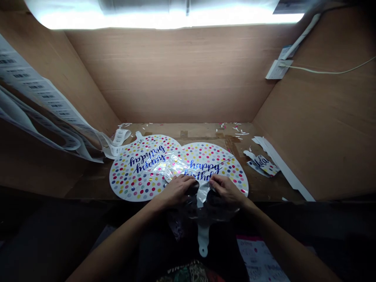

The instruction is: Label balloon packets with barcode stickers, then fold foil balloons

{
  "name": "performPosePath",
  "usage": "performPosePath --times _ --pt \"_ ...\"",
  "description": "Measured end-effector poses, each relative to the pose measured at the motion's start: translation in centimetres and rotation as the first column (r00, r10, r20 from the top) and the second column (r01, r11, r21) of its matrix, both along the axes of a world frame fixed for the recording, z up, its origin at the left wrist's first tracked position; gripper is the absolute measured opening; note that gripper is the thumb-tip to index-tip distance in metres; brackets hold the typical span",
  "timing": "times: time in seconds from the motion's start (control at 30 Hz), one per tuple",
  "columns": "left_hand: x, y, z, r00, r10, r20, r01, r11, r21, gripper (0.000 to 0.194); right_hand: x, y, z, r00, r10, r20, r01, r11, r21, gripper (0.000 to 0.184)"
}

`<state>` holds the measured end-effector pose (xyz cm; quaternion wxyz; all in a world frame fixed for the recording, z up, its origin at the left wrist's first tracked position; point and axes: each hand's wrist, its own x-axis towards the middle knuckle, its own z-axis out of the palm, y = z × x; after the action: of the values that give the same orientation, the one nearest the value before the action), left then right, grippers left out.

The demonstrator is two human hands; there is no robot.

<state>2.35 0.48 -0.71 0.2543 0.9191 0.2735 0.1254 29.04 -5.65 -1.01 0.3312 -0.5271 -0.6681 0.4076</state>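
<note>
The right balloon [237, 178] lies on the bench [202, 129], and it is round and flat, white with many coloured dots and with blue writing. At its near edge are both hands. The right hand [227, 190] has its thumb and fingers together, clamped on this edge, just to the right of the white tail [203, 239]. The left hand [179, 190] rests its bent fingers at the same edge, on the other side of the tail; its thumb is hidden, so I cannot tell if its grip is closed. The tail hangs from the right balloon toward the person, past the border of the bench, and some clear film [217, 211] is spread around it, under the hands. To the left of the right balloon, and touching it, lies the left balloon [123, 172], which has the same dots and blue words. A shiny clear packet [176, 164] lies over the place where the two meet. To the right of the right balloon there is a folded balloon [266, 166], dotted also, and beyond it a long white strip [283, 170]. Behind the right balloon, small paper scraps [241, 133] are scattered. Well to its left, a long band of labels [58, 105] hangs down to the bench, and high above it shines a lamp [173, 19].
</note>
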Motion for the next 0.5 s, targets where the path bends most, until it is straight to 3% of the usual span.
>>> performPosePath --times 0.07,0.17,0.27,0.37,0.43,0.5 --pt "-0.4 0.3 -0.4 1.0 0.007 0.011 -0.007 1.0 -0.019 0.062 -0.1 -0.3 -0.1 0.99 0.006 0.139 -0.015 0.998 0.067 0.022" --pt "-0.8 1.0 -0.7 0.992 0.043 0.119 -0.041 0.999 -0.025 0.052 0.7 -1.0 -0.8 0.939 0.089 0.333 -0.111 0.993 0.048 0.017" --pt "-0.8 2.0 -0.6 0.974 0.093 0.208 -0.1 0.995 0.024 0.055 2.7 -1.4 -1.3 0.866 0.067 0.496 -0.102 0.994 0.043 0.01" --pt "-0.7 3.2 -0.5 0.938 0.154 0.31 -0.165 0.986 0.01 0.067 4.8 -1.1 -1.3 0.894 0.007 0.449 -0.035 0.998 0.054 0.022" --pt "-0.8 4.2 -0.5 0.914 0.214 0.346 -0.209 0.977 -0.051 0.073 5.8 -0.7 -1.0 0.932 -0.138 0.335 0.104 0.988 0.117 0.026" --pt "-0.9 5.3 -0.7 0.921 0.267 0.282 -0.24 0.962 -0.127 0.065 6.5 -0.3 -0.7 0.936 -0.253 0.244 0.223 0.964 0.142 0.026"
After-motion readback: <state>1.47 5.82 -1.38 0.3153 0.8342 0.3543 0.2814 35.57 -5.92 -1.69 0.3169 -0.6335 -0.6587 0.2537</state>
